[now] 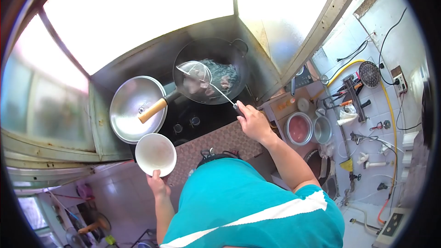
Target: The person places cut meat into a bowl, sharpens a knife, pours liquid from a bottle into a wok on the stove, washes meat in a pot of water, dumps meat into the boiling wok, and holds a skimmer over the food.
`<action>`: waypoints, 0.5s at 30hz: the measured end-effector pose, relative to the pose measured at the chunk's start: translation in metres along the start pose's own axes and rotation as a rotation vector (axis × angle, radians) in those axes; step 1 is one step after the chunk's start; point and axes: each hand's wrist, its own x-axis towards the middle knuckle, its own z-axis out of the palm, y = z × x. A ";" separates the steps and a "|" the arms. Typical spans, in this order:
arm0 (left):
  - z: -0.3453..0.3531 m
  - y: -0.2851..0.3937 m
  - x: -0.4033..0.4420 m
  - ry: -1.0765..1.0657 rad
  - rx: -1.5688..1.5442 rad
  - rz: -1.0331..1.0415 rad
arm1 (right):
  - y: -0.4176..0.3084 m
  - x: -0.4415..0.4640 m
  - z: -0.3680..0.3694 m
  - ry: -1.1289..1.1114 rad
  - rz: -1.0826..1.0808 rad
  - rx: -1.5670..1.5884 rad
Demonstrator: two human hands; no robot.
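My right hand (pixel 254 120) grips the dark handle of a wire strainer (pixel 195 72), whose basket is over the wok and has pale pink pieces in it. The dark wok (pixel 183 48) sits on the stove with bubbling liquid and more pieces inside; its wooden handle (pixel 153 110) points toward my left side. With my left hand (pixel 158 183) I hold a white bowl (pixel 156 155) by its near rim, in front of the stove. The bowl's inside looks bare and white. Thumb and fingers are closed around its edge.
An upturned silver lid (pixel 124 110) lies left of the wok, partly under its handle. Stove knobs (pixel 195 121) are in front. To the right stand a metal pot with reddish contents (pixel 299 128) and another pot (pixel 322 129). Glass panels and metal walls surround the stove.
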 end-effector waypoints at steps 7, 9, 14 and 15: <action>0.002 -0.002 0.001 -0.014 -0.002 0.004 | -0.034 -0.002 -0.037 -0.121 0.151 -0.031; 0.000 -0.003 0.002 -0.021 -0.001 0.004 | -0.035 -0.007 -0.038 -0.107 0.124 0.040; 0.004 -0.001 0.002 -0.038 0.006 -0.015 | -0.030 -0.025 -0.024 -0.146 0.058 0.120; 0.005 -0.001 0.003 -0.041 0.007 -0.015 | -0.030 -0.028 -0.020 -0.164 0.098 0.108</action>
